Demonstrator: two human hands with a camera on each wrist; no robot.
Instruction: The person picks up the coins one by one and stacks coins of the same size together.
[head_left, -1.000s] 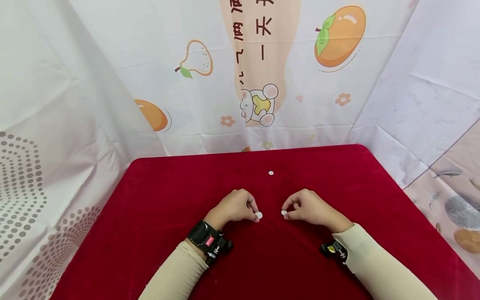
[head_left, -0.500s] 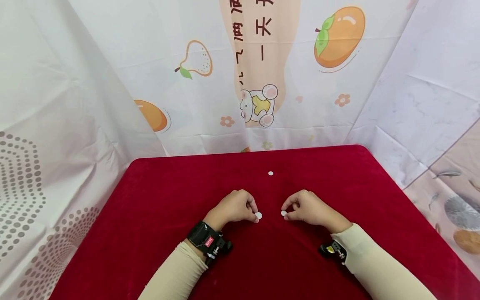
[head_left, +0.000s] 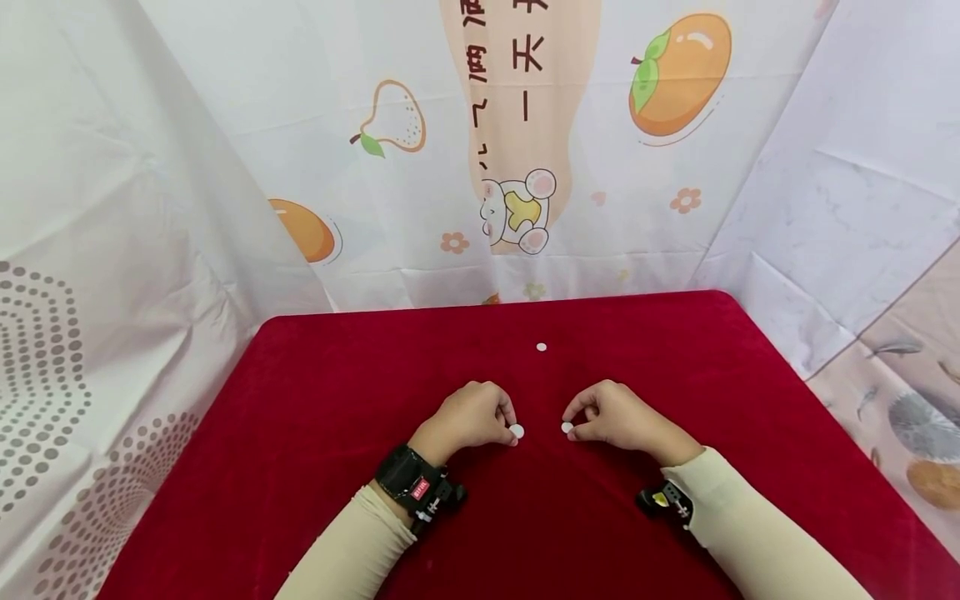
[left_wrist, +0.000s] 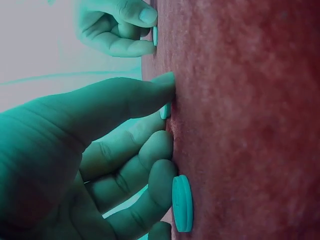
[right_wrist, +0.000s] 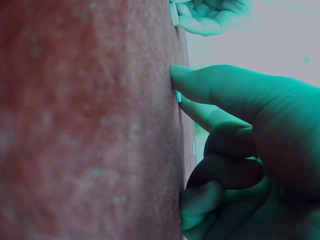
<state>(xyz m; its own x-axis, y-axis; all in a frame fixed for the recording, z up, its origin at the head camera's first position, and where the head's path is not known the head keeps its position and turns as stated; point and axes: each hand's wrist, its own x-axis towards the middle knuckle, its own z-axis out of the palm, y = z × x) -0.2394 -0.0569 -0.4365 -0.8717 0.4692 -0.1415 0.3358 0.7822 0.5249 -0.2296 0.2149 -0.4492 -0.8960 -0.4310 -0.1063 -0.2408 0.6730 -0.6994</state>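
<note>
From the head view, my left hand (head_left: 468, 415) and right hand (head_left: 611, 414) rest knuckles-up on the red table (head_left: 300, 400), close together with a narrow gap between them. Each has its fingers curled and pinches a small white disc against the cloth: the left disc (head_left: 517, 431) at my left fingertips, the right disc (head_left: 567, 427) at my right fingertips, the two facing each other across the gap. A third disc (head_left: 542, 347) lies flat and alone further out, straight ahead of the gap, about equally near to either hand and touching neither. The discs are round, so none has a long axis. In the left wrist view my thumb presses down onto the cloth with a disc's edge showing just under it (left_wrist: 164, 111); another disc (left_wrist: 182, 203) shows close by my curled lower fingers, though I cannot tell which one it is. In the right wrist view my forefinger tip touches the cloth, a sliver of the disc (right_wrist: 178, 96) beside it, the other fingers folded under.
</note>
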